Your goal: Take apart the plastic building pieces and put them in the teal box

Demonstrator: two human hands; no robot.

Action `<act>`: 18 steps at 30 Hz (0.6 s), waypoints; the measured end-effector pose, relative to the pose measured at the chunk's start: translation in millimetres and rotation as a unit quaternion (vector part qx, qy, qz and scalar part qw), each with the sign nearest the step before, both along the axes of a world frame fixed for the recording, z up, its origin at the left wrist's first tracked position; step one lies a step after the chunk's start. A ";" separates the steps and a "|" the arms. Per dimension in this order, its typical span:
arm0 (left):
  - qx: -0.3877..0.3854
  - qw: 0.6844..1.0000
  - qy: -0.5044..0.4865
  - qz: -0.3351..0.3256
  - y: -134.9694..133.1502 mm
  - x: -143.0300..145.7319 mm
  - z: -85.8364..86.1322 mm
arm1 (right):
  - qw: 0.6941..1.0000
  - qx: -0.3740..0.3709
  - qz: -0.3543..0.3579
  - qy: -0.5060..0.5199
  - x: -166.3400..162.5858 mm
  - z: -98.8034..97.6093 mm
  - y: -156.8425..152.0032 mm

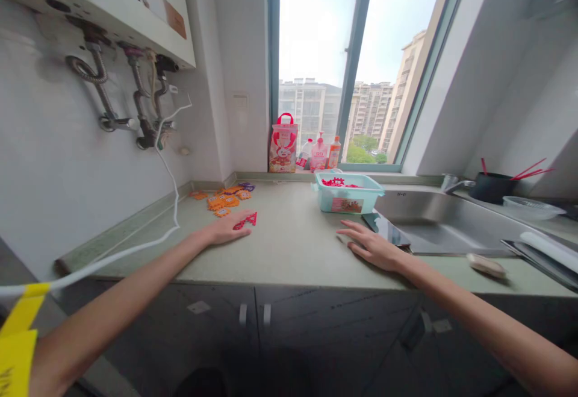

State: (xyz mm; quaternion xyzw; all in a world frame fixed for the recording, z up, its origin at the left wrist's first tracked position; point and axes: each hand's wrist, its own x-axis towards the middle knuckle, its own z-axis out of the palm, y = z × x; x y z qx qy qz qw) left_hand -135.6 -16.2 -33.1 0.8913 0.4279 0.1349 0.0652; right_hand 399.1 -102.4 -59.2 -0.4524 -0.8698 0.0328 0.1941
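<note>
My left hand (227, 229) lies low on the counter with its thumb and index finger apart. Between those fingers and just past them is a small red toothed plastic piece (248, 220); whether the fingers touch it I cannot tell. Beyond this hand, a loose pile of orange toothed pieces (228, 200) lies with a few purple ones (246, 186) at its back. My right hand (371, 248) rests on the counter, fingers spread, holding nothing. A light teal plastic tub (372, 200) with red toothed pieces (333, 182) inside stands behind it, at the sink's left edge.
Right of the tub is a steel sink (433, 222) with a faucet (456, 184). A dark flat object (383, 228) overlaps the sink's left rim. Bottles (318, 156) and a pink bag (283, 147) stand by the window. A white cable (176, 204) hangs at left.
</note>
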 end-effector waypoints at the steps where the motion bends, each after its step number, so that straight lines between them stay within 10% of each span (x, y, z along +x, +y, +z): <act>1: -0.012 1.000 0.016 -0.001 0.6 7.6 0.3 | 1.000 -0.004 0.021 0.004 -10.2 -0.8 2.6; 12: -0.028 0.989 -0.035 -0.141 47.9 151.3 -0.2 | 0.992 -0.036 0.075 0.097 -130.5 3.7 112.8; 18: 0.003 0.992 -0.054 -0.117 53.3 144.8 5.4 | 0.987 -0.062 0.076 0.130 -144.6 10.1 136.9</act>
